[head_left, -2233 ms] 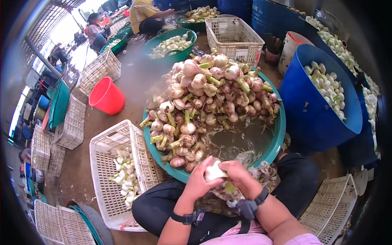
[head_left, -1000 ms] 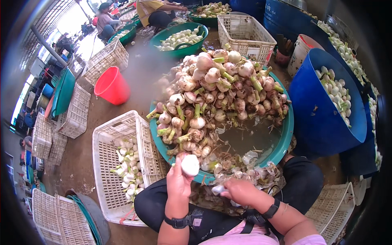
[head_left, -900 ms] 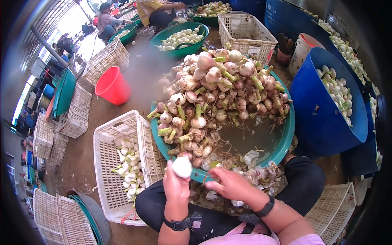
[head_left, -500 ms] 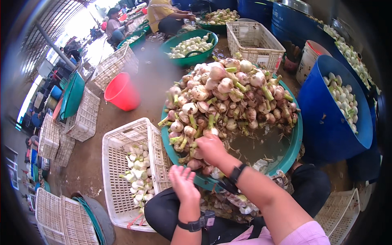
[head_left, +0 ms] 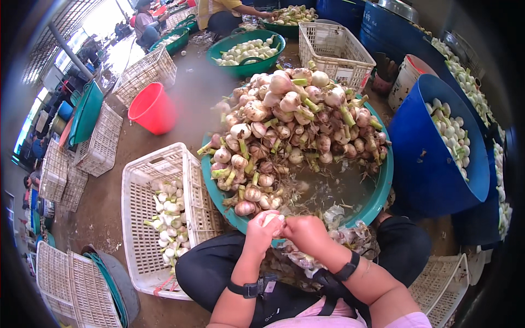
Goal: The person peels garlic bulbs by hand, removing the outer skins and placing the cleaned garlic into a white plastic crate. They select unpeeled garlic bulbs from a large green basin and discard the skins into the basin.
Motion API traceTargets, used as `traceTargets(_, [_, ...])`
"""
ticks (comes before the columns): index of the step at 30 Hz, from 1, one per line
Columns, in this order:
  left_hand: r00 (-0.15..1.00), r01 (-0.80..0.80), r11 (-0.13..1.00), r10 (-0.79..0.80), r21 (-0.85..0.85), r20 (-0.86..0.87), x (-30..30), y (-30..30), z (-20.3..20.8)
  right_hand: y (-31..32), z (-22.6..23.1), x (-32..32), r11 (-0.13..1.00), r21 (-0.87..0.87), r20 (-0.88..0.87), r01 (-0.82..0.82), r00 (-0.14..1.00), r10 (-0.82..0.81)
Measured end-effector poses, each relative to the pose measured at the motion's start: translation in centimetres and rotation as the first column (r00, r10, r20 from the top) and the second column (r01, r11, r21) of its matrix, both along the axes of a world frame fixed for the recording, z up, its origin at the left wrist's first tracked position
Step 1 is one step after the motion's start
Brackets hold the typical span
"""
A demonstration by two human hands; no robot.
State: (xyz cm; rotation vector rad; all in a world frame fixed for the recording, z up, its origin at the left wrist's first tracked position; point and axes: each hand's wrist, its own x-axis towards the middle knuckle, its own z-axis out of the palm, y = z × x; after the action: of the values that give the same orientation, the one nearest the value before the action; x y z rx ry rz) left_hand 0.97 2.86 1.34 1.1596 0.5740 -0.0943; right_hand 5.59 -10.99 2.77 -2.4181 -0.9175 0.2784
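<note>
A pale garlic bulb [head_left: 272, 218] shows between my hands, over the near rim of a green tub [head_left: 389, 188]. My left hand [head_left: 260, 234] is closed around it. From the other side my right hand [head_left: 308, 234] presses closed fingers against the same bulb, and those fingertips are partly hidden. Beyond my hands, a heap of unpeeled garlic [head_left: 292, 117] with purplish skins and cut green stems fills the tub's far part. Loose garlic skins [head_left: 350, 240] hang over the near rim and pile up below, between my legs.
At my left stands a white plastic crate [head_left: 134, 229] with peeled bulbs [head_left: 172, 218]. A tilted blue barrel [head_left: 432, 169] with more white bulbs is on the right. Farther off are a red bucket [head_left: 153, 109], an upright crate [head_left: 333, 49], a green basin [head_left: 240, 68] and a co-worker in yellow [head_left: 219, 13].
My right hand has come back from the heap to my left hand. A garlic bulb is now between them, and my left hand has closed on it. The view has shifted slightly.
</note>
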Motion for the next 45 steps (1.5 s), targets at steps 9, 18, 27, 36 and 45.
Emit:
traceTargets(9, [0.899, 0.384, 0.897, -0.418, 0.221, 0.135, -0.9, 0.6, 1.9, -2.5, -1.0, -0.4, 0.859, 0.346, -0.777, 0.378, 0.628, 0.036])
traceTargets(18, [0.746, 0.145, 0.531, -0.613, 0.835, 0.260, -1.3, -0.6, 1.3, -3.8, -2.1, 0.1, 0.544, 0.248, -0.950, 0.802, 0.091, 0.298])
traceTargets(27, [0.879, -0.472, 0.835, 0.470, -0.283, -0.079, -0.6, 1.7, -1.0, -7.1, -3.1, -4.8, 0.961, 0.210, -0.220, -0.180, 0.949, 0.226])
traceTargets(36, [0.896, -0.433, 0.901, 0.427, -0.033, -0.123, -0.4, 0.1, 0.7, -0.4, -0.3, -3.1, 0.812, 0.457, -0.109, 0.363, 0.929, -0.354])
traceTargets(45, [0.910, -0.412, 0.910, 0.408, -0.050, -0.072, -0.7, 1.7, 0.6, -3.5, -2.9, -3.9, 0.965, 0.252, -0.340, -0.067, 0.928, 0.154])
